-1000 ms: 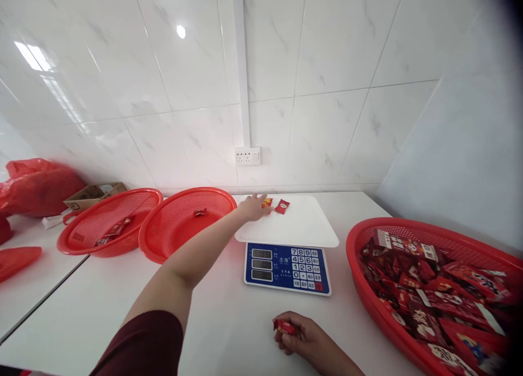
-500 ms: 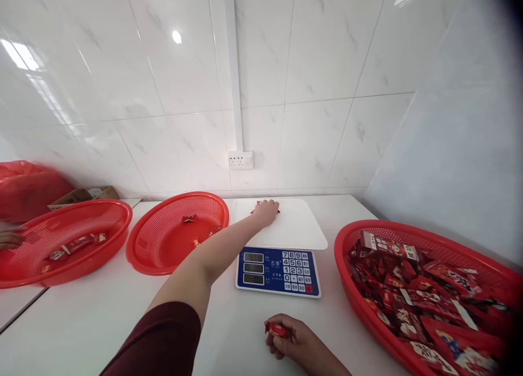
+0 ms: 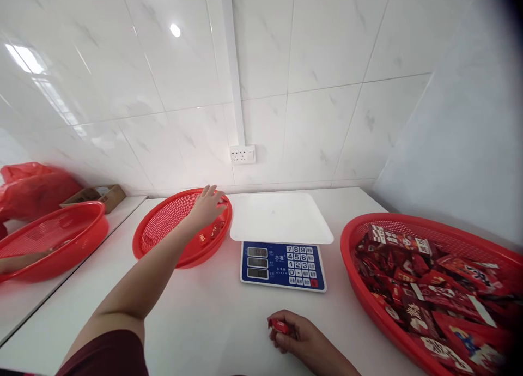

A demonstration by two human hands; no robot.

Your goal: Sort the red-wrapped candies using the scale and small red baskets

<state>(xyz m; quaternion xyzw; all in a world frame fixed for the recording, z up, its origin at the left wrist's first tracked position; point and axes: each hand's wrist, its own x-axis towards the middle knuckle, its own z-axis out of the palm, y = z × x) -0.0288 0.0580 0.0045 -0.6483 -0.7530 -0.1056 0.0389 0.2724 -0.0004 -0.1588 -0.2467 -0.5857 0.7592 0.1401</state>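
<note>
One red wrapped sweet (image 3: 280, 326) sits pinched between the thumb and curled fingers of the person's right hand (image 3: 295, 335), with its twisted end poking out. That hand is low over the white table (image 3: 204, 321), in front of the scale; whether it rests on the top I can't tell from where I stand. The left hand (image 3: 207, 207) is loosely spread, fingers apart, over the right part of the middle red basket (image 3: 141, 240). I see nothing in its grip, though the underside of the palm is hidden. Below it, a few loose sweets (image 3: 203, 238) lie in that basket, and a dark red sleeve (image 3: 106, 357) covers the upper part of the same arm.

Just to the right of the basket stands the scale (image 3: 284, 267), its white tray (image 3: 281, 218) behind a blue keypad. Further right, a big red basket (image 3: 350, 256) holds a heap of red packets (image 3: 420, 316). Over on the far left, another person's arm (image 3: 18, 262) reaches into a third red basket (image 3: 101, 220). Behind that are a red plastic bag (image 3: 38, 190) and a cardboard box (image 3: 115, 199). A socket (image 3: 243, 155) is fixed to the tiled wall (image 3: 261, 43).
</note>
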